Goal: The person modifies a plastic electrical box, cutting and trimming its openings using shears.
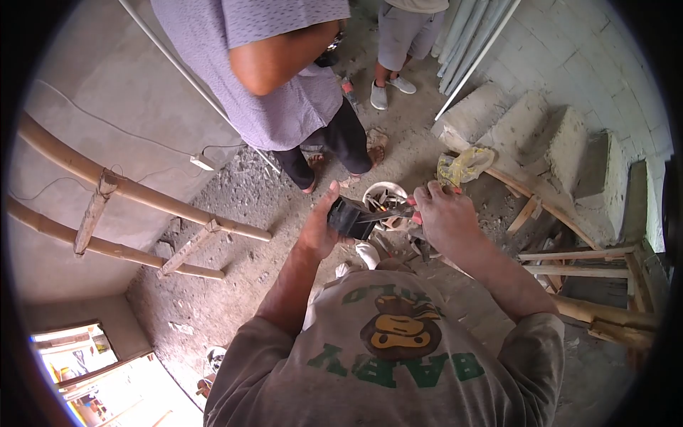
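Note:
My left hand (319, 226) is closed around a black box-like piece (348, 218) that looks hollow, held in front of my chest. My right hand (447, 219) grips pliers (398, 213) with red handles. The metal jaws of the pliers reach left to the open side of the black piece; whether they pinch its wall is too small to tell. Beneath the pliers, a white bucket (368, 191) stands on the floor with several tools in it.
A bamboo ladder (163, 205) leans at the left. One person in a purple shirt (284, 117) stands ahead, another in grey shorts (407, 34) farther back. Concrete steps (523, 135) rise at the right, near a yellowish plastic bag (464, 166) and wooden framing (580, 255).

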Demonstrator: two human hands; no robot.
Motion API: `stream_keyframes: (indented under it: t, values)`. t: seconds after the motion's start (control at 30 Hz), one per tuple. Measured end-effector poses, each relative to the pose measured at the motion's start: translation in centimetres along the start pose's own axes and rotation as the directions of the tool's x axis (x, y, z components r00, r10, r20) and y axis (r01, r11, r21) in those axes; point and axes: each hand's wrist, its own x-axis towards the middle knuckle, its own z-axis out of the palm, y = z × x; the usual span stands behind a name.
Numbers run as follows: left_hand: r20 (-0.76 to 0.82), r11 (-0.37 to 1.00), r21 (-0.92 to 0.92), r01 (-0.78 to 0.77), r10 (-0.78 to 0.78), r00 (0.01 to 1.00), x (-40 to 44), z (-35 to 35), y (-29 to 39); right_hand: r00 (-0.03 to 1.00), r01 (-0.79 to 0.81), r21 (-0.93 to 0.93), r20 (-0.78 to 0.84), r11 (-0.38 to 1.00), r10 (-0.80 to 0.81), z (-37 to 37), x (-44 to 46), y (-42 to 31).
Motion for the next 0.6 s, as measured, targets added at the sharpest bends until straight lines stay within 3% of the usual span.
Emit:
stream_keyframes:
  t: [0.1, 0.2, 0.3, 0.4, 0.5, 0.6]
  values:
    - [0.021, 1.000, 0.005, 0.006, -0.007, 1.000, 0.1, -0.2, 0.0, 0.996, 0.062, 0.002, -0.071, 0.998, -0.062, -0.2, 0.1, 0.0]
    - [0.030, 0.999, 0.045, 0.010, -0.011, 0.999, 0.1, 0.0, 0.1, 0.999, 0.039, 0.052, 0.007, 0.998, -0.039, -0.1, 0.0, 0.4]
    - [0.044, 0.996, 0.082, 0.019, -0.023, 0.999, 0.2, -0.1, 0.1, 0.983, 0.165, 0.006, 0.075, 0.986, -0.165, -1.2, 0.3, 0.7]
    - [0.045, 0.993, 0.107, 0.058, -0.064, 0.997, 0.7, -0.7, -0.1, 0.975, 0.171, -0.016, 0.146, 0.985, -0.167, -0.8, 0.3, 0.6]
    - [0.078, 0.984, 0.144, 0.101, -0.113, 0.991, 1.0, -1.4, -0.1, 0.981, 0.184, 0.027, 0.055, 0.982, -0.186, -0.4, 0.2, 0.4]
    - [0.116, 0.976, 0.194, 0.099, -0.123, 0.986, 1.5, -2.0, -0.3, 0.887, -0.074, 0.243, 0.459, 0.967, -0.048, -0.7, 0.8, 0.4]
